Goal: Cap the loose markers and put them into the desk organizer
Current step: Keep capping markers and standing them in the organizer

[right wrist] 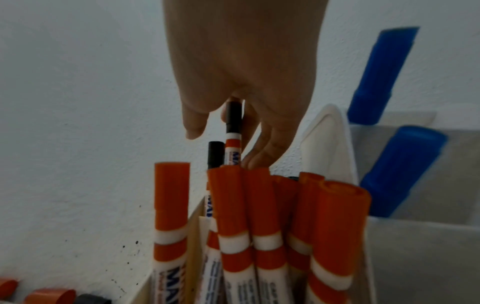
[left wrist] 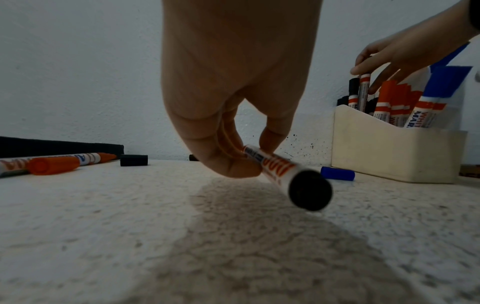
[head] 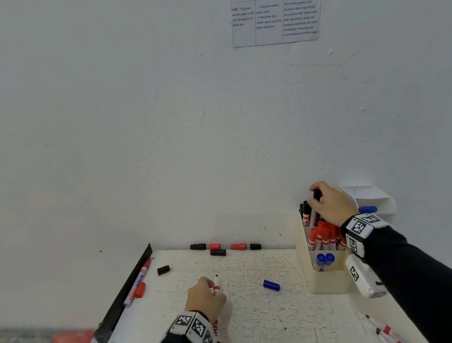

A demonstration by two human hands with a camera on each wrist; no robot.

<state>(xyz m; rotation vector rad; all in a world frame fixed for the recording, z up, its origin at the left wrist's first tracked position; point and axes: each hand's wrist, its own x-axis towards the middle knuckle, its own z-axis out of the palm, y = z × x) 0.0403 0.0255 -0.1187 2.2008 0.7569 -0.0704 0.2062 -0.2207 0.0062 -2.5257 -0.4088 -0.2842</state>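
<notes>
The right hand (head: 331, 203) pinches a capped black marker (right wrist: 233, 131), lowering it into the cream plastic desk organizer (head: 325, 282); the left hand (head: 205, 297) grips an uncapped black-tipped marker (left wrist: 285, 174) above the table (head: 258, 317), likely awaiting a cap.

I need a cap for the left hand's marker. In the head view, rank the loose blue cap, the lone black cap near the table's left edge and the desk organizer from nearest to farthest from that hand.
From the left hand:
1. Blue cap, to its right.
2. Black cap, ahead to its left; close to the blue cap's range, though slightly farther.
3. Desk organizer, at the far right.
</notes>
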